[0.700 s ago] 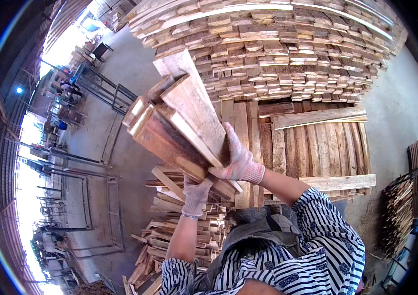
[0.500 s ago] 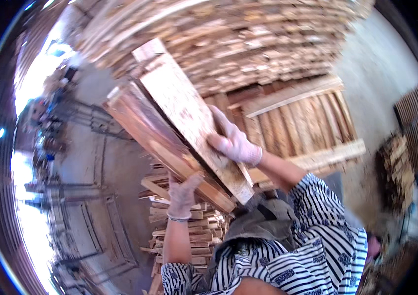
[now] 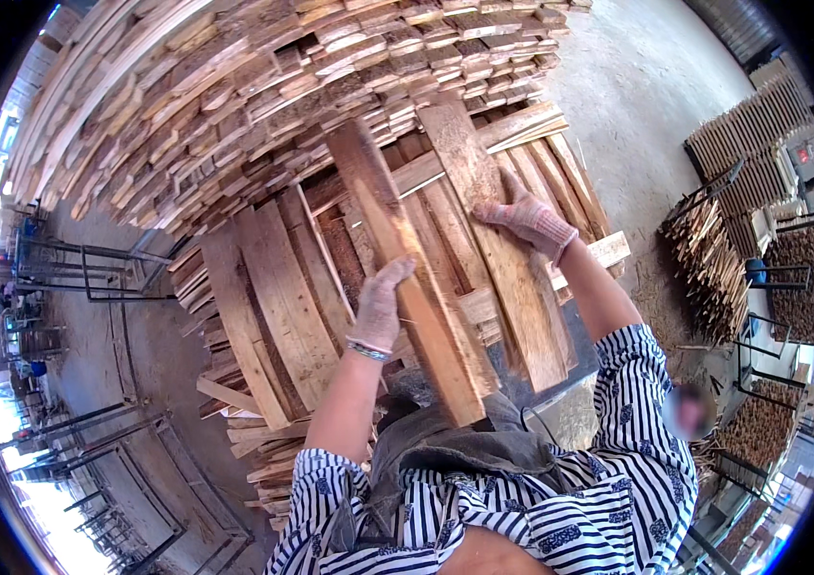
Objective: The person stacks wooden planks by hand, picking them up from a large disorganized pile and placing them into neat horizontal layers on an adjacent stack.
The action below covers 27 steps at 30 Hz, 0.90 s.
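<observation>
Head camera looks down (closely, seemingly) at planks (image 3: 445, 287).

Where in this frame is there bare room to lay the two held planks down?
Bare room shows on the concrete floor at upper right, between the big plank stack and the racks of sticks. The low layer of planks under the left hand and right hand is flat. Everywhere else is crowded timber.

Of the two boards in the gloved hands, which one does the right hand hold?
The right hand holds the wider, paler board; the left hand grips the narrower, darker board beside it.
</observation>
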Motion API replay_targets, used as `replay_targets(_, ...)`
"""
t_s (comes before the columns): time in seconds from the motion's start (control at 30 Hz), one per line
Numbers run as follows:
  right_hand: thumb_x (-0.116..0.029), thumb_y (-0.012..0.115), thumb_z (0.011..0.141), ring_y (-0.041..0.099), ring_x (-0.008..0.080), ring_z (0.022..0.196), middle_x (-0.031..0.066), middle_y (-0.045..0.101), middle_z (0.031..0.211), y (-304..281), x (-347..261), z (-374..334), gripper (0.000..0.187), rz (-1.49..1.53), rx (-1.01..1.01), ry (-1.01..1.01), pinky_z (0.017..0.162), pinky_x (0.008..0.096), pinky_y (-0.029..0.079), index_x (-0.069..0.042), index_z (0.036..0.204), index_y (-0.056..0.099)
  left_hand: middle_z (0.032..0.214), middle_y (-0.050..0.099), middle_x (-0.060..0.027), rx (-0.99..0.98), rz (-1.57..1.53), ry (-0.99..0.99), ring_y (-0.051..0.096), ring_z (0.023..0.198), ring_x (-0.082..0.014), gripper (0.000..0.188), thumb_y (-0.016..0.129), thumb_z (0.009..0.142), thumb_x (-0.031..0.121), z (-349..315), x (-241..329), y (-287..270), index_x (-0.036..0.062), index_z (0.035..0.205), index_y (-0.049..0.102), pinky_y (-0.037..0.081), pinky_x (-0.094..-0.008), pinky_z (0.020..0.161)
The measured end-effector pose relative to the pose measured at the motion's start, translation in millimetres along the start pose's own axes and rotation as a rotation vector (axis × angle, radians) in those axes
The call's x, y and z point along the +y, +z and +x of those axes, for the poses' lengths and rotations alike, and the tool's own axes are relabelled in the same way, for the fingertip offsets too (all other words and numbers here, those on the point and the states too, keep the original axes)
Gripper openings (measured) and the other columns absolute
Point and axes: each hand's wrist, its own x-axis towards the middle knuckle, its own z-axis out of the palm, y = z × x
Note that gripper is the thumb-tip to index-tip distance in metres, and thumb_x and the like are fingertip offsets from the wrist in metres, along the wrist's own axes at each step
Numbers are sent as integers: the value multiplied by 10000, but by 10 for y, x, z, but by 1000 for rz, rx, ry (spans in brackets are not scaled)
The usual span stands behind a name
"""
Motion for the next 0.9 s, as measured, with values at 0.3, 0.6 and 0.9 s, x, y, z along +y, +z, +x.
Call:
replay_targets(0.3,-527,655,893,495,396,1323,287,455,1459,-315,667,435,956,-1089,407,-111,1135,426,373,-68,1582,177,1390,564,-114,256,75,-105,522,1276,-238,759,733,909,273,1136,-872,-889,-10,1495,342,441,-383,1057)
replay_targets(0.6,-657,716,788,503,384,1332,323,360,1517,1641,626,507,1202,-431,-90,353,1072,418,452,10,1574,98,1576,234,-325,493,1527,54,227,1462,-481,882,527,950,553,49,-135,-1435,-47,1525,233,210,-561,1179)
replay_targets(0.9,-412,834,697,528,405,1273,314,441,1420,2701,645,401,1170,-565,41,96,1042,424,484,42,1529,147,1604,17,-359,266,1662,-331,-11,1472,-568,1146,446,843,787,24,-244,-1805,-38,1555,89,45,-636,1178)
